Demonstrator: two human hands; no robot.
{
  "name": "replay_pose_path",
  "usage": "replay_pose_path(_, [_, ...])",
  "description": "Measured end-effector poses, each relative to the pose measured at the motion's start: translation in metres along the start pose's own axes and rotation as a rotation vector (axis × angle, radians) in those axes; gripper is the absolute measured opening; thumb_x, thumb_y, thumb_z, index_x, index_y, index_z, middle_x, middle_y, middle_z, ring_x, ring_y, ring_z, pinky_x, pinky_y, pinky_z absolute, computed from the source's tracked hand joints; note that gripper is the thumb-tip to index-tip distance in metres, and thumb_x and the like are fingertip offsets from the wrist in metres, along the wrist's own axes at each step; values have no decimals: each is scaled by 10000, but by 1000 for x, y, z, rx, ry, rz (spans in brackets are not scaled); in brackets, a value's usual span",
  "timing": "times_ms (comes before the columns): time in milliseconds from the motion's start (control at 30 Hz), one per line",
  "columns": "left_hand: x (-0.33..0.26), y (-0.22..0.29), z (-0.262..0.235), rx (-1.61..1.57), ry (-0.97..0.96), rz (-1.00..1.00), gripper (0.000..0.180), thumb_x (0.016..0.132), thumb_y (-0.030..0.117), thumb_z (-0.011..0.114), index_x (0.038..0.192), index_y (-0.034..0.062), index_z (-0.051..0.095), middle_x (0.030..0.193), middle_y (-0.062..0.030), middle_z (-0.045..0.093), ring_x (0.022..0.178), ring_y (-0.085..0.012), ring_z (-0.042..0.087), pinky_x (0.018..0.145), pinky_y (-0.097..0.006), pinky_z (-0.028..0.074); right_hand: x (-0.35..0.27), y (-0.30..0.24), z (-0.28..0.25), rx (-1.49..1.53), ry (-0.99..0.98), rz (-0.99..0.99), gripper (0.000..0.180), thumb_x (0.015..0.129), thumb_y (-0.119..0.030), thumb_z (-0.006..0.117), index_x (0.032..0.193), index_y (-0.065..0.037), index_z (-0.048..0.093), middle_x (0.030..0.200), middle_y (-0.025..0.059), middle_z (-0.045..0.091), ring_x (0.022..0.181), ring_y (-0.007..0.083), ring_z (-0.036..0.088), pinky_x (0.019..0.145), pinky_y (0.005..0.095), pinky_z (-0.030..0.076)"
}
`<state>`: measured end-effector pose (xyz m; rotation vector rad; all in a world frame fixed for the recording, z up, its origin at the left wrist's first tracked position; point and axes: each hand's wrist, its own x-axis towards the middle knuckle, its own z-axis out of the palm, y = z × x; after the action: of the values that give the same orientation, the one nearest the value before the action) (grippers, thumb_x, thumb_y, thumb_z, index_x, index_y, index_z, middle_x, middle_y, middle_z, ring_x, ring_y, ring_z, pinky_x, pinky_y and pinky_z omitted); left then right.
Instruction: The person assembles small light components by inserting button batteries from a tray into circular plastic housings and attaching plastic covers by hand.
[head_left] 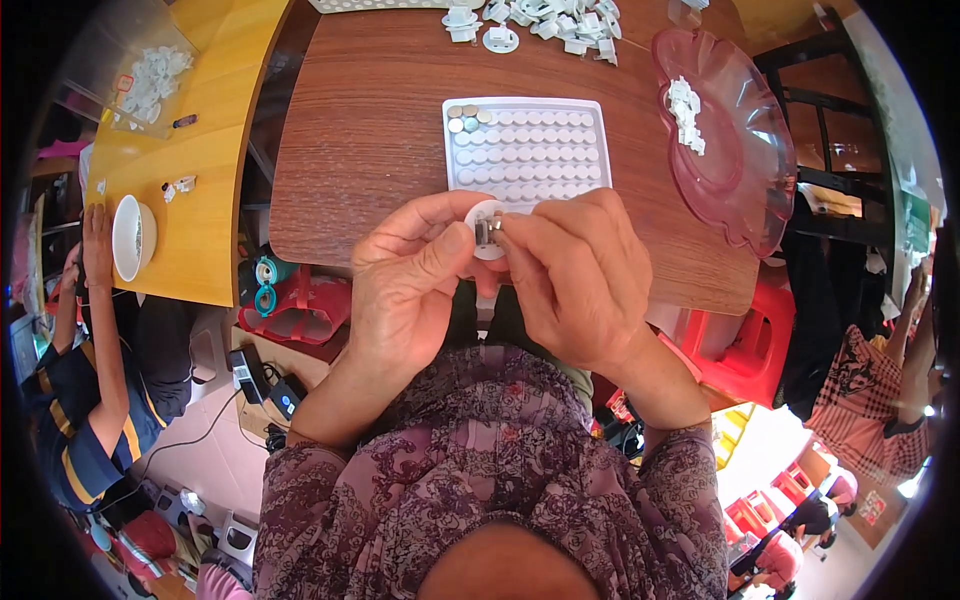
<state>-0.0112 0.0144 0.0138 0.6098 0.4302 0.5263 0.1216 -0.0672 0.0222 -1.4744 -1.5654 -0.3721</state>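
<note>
I judge the white plastic disc (484, 226) by the table's (350, 170) near edge light and stiff, rim best for holding: left hand (410, 270) pinches there, right hand (585, 275) bunched alongside, its grip unclear.

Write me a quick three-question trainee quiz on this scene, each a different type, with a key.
1. True or false: the left hand grips the white disc.
2. Where do the coin-like discs sit in the tray?
A) Far left corner
B) Far right corner
C) Near right corner
3. Fill in the blank: seen by the wearer, the pink dish is to the ____ of the tray.

Key: 1. True; 2. A; 3. right
</note>
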Motion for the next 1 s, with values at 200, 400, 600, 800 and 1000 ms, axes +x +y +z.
replay_pose_path(200, [-7,-4,5,78,13,76,282,844,89,626,1082,-52,572,983,-127,635,816,-167,617,647,-276,518,-2,-3,-9,-123,-29,-129,398,465,-63,635,834,77,586,720,90,516,578,193,467,469,288,378])
replay_pose_path(400, [-10,-7,4,91,-20,63,296,823,81,646,1076,-56,575,966,-123,639,814,-156,620,654,-269,525,-4,-4,-12,-15,-20,-90,386,460,-41,641,821,81,585,697,85,516,549,190,459,447,281,367])
replay_pose_path(600, [-11,-7,5,140,-45,78,300,811,87,661,1057,-66,584,934,-111,637,796,-148,614,639,-256,514,-3,-3,-14,131,-24,-7,340,465,6,643,795,60,586,690,86,527,533,198,461,444,288,379])
replay_pose_path(800, [-11,-11,4,184,-60,111,289,812,89,660,1039,-76,591,929,-116,628,782,-156,608,640,-248,507,-5,-5,-18,182,-76,88,297,494,30,631,789,21,597,695,78,530,556,212,477,457,290,390])
replay_pose_path(1000, [-10,-14,2,180,-89,147,299,814,86,655,1049,-86,586,972,-138,598,797,-165,602,636,-257,515,1,-19,-29,317,-137,465,181,640,58,661,798,-8,604,727,84,552,580,199,547,476,269,421])
